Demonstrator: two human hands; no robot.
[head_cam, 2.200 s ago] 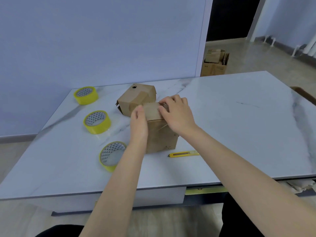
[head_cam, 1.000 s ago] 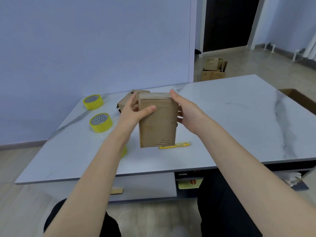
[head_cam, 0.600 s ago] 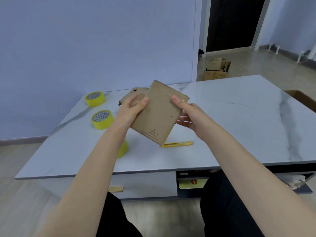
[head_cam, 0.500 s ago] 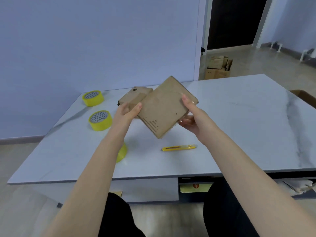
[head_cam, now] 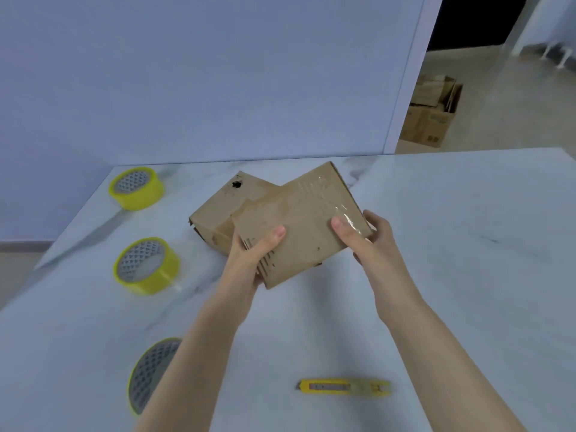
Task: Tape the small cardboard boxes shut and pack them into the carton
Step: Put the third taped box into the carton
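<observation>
**Taped box held up in both hands**

Closest in, a yellow box cutter (head_cam: pixel 343 387) lies on the marble table (head_cam: pixel 467 260), with a near tape roll (head_cam: pixel 149 375) at the left. Further out, the left hand (head_cam: pixel 249 257) and right hand (head_cam: pixel 367 238) clutch the taped box (head_cam: pixel 299 219), tilted above the table. A second box (head_cam: pixel 218 207) sits just behind. The middle tape roll (head_cam: pixel 146 265) and far tape roll (head_cam: pixel 136 188) sit to the left.

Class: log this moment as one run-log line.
left hand: grips small box | right hand: grips same box, tilted | second box: on table behind | utility knife: on table
</observation>
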